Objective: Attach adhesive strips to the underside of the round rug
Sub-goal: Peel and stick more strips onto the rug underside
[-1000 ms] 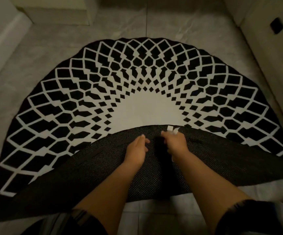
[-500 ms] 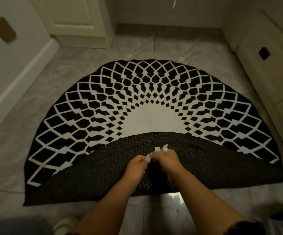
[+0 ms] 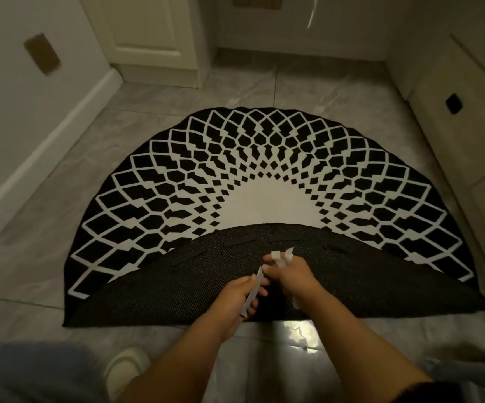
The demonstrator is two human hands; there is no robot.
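The round black-and-white rug (image 3: 264,170) lies on the floor with its near half folded back, so the dark mesh underside (image 3: 154,289) faces up. Black adhesive strips (image 3: 240,240) are stuck along the folded edge, another at the left (image 3: 187,258). My left hand (image 3: 240,296) pinches a long white backing strip (image 3: 253,292) above the underside. My right hand (image 3: 292,274) is closed on white strip pieces (image 3: 280,257) that stick up from its fingers. The two hands touch each other.
Grey tiled floor (image 3: 61,222) surrounds the rug. A white wall with a baseboard (image 3: 52,135) runs along the left, a door frame (image 3: 154,53) at the back, white cabinets (image 3: 462,106) at the right. A pale slipper (image 3: 125,370) shows at the bottom.
My hands lifted off the folded edge and came together nearer to me. A white backing strip now hangs from my left hand. The view pulled back and tilted up.
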